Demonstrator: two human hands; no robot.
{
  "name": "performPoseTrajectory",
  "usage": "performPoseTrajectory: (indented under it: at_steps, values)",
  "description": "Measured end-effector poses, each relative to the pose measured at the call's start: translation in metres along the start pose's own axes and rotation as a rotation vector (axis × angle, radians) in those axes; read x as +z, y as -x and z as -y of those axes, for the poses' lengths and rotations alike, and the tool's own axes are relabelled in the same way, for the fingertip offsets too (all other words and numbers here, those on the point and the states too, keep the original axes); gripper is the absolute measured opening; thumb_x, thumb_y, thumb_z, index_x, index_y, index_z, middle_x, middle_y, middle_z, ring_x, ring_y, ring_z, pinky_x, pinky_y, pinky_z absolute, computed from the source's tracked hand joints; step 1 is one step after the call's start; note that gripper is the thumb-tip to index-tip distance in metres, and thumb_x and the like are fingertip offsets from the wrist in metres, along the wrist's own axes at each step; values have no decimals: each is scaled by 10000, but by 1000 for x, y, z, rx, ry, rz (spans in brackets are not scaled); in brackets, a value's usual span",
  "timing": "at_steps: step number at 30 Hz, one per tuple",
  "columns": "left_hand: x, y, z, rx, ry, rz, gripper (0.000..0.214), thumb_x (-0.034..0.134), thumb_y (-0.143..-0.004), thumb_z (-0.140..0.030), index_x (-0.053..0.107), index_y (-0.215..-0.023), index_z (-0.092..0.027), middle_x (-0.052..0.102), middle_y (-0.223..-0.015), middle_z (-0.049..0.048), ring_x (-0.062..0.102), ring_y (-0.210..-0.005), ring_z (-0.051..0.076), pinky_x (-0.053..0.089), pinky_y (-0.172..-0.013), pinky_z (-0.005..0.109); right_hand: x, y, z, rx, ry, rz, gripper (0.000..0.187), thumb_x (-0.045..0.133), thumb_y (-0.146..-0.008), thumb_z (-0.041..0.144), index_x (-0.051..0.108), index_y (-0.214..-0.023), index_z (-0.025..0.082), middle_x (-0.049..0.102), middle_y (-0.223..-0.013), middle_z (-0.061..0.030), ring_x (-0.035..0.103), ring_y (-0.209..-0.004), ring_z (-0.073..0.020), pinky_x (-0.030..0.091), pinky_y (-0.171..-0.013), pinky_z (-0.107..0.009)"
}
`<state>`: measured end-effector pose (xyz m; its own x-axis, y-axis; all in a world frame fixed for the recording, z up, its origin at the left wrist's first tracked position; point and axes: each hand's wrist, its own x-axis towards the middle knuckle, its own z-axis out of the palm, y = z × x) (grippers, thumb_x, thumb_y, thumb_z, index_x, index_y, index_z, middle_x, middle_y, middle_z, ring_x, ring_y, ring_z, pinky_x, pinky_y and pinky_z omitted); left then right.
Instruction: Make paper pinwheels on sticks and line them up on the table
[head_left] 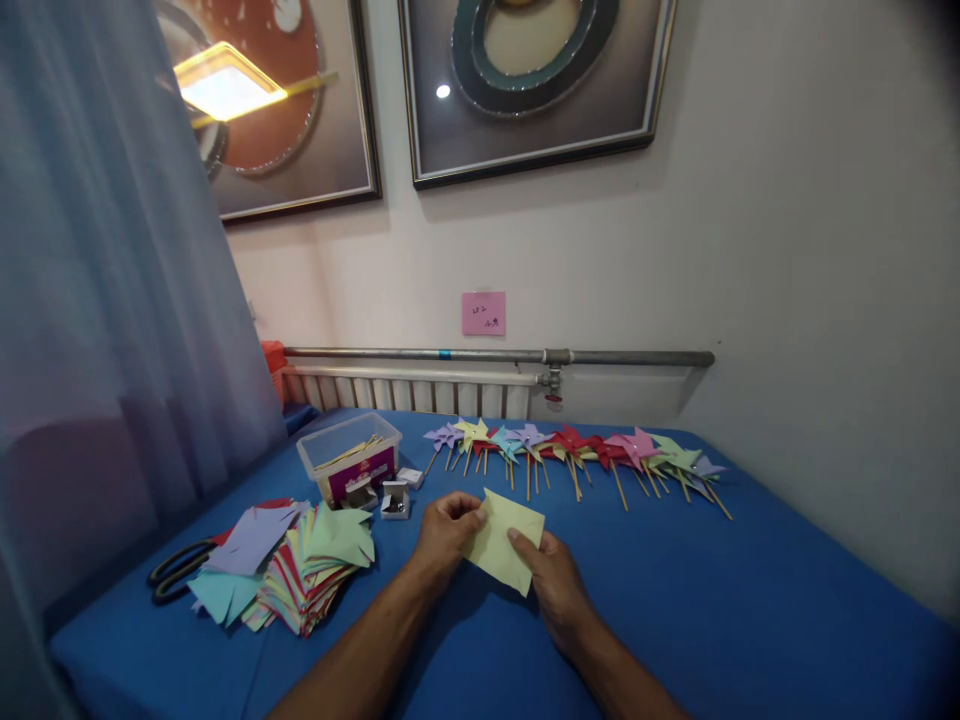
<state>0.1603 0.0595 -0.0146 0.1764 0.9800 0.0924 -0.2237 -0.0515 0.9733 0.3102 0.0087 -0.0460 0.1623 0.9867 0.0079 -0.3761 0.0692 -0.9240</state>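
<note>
A pale yellow square of paper (501, 545) is held up above the blue table, with slits showing near its edges. My left hand (448, 530) pinches its left side between thumb and fingers. On the right side my right hand (551, 570) grips it, thumb lying on top and fingers hidden behind. To the left lies a fanned stack of coloured cut papers (304, 570), green uppermost. Beside that stack are a lilac paper sheet (251, 540) and a light blue one (225, 595), partly over the scissors (176, 572), whose dark handles stick out.
A clear plastic box (351, 455) with wooden sticks stands at the back left. Small open white boxes (395, 500) sit before it. Finished paper pinwheels on sticks (570, 445) lie in a row along the back of the blue tablecloth (787, 590). A curtain (127, 300) hangs at left.
</note>
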Motion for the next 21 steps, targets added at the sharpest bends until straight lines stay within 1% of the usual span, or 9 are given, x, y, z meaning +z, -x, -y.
performPoseTrajectory:
  at_steps: [7, 10, 14, 16, 19, 21]
  values:
    - [0, -1, 2, -28, 39, -37, 415, 916, -528, -437, 681, -701, -142, 642, -577, -7, 515, -491, 98, 398, -519, 230, -3, -2, -5, -22, 81, -11, 477, 844, -730, 527, 774, -1029, 162, 836, -923, -98, 793, -857, -306, 626, -750, -378]
    - [0, -1, 2, -37, 47, -49, 417, 917, -515, -425, 680, -706, -140, 649, -584, 0, 523, -491, 103, 407, -517, 236, -5, -4, -8, -24, 101, -13, 502, 850, -711, 539, 774, -1026, 155, 832, -880, -97, 790, -816, -304, 624, -749, -385]
    - [1, -2, 5, -26, 50, -82, 403, 904, -527, -417, 680, -714, -139, 651, -588, 2, 524, -495, 104, 405, -511, 235, -3, -4, -8, -23, 111, -15, 530, 842, -707, 559, 769, -1048, 160, 829, -858, -91, 789, -813, -306, 623, -758, -397]
    - [1, -2, 7, -9, 57, -96, 399, 901, -539, -417, 679, -719, -139, 652, -592, 0, 522, -496, 98, 401, -510, 228, -2, -4, -6, -18, 119, -6, 542, 856, -682, 563, 771, -1034, 161, 828, -842, -87, 788, -800, -309, 622, -743, -398]
    - [2, -2, 8, -19, 65, -85, 428, 914, -525, -434, 670, -719, -140, 655, -595, 2, 525, -491, 100, 402, -507, 231, 1, -3, -2, -12, 120, -24, 553, 906, -601, 528, 780, -989, 154, 825, -810, -86, 783, -772, -316, 615, -695, -388]
    - [3, -1, 7, -32, 67, -79, 453, 925, -505, -447, 661, -712, -143, 645, -583, -1, 520, -480, 101, 391, -495, 231, 2, -2, 0, -8, 111, -43, 538, 917, -595, 491, 782, -989, 151, 827, -816, -86, 784, -775, -315, 613, -689, -380]
